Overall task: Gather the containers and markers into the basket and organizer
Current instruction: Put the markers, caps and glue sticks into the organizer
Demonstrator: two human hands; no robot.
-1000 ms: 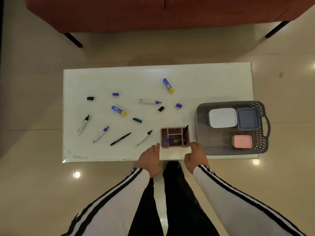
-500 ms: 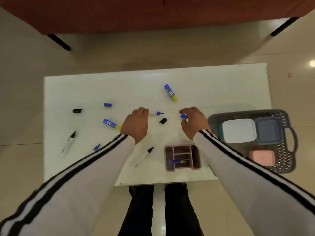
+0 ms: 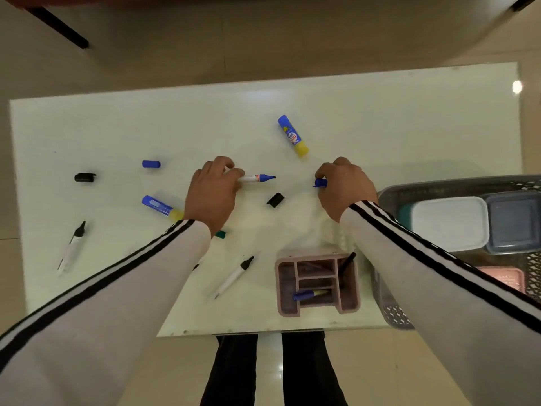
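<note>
My left hand (image 3: pixel 212 191) grips the white barrel of an uncapped blue marker (image 3: pixel 257 177) lying mid-table. My right hand (image 3: pixel 345 186) pinches a small blue cap (image 3: pixel 320 183) against the tabletop. The pink organizer (image 3: pixel 317 284) stands at the near edge with a blue marker and a black pen in it. The grey basket (image 3: pixel 389 194) at the right holds a white container (image 3: pixel 449 225), a grey container (image 3: pixel 515 224) and a pink container (image 3: pixel 503 278).
On the white table (image 3: pixel 380 127) lie two glue sticks (image 3: pixel 292 135) (image 3: pixel 161 207), loose caps in blue (image 3: pixel 151 164), black (image 3: pixel 85 177) (image 3: pixel 275 199) and green (image 3: pixel 220 234), and two black-tipped markers (image 3: pixel 71 247) (image 3: pixel 234 276). A sofa leg (image 3: pixel 61 29) stands beyond.
Both hands have reached further onto the table; the left fingers closed on the blue marker's barrel and the right fingers closed on the blue cap. The camera leaned closer.
</note>
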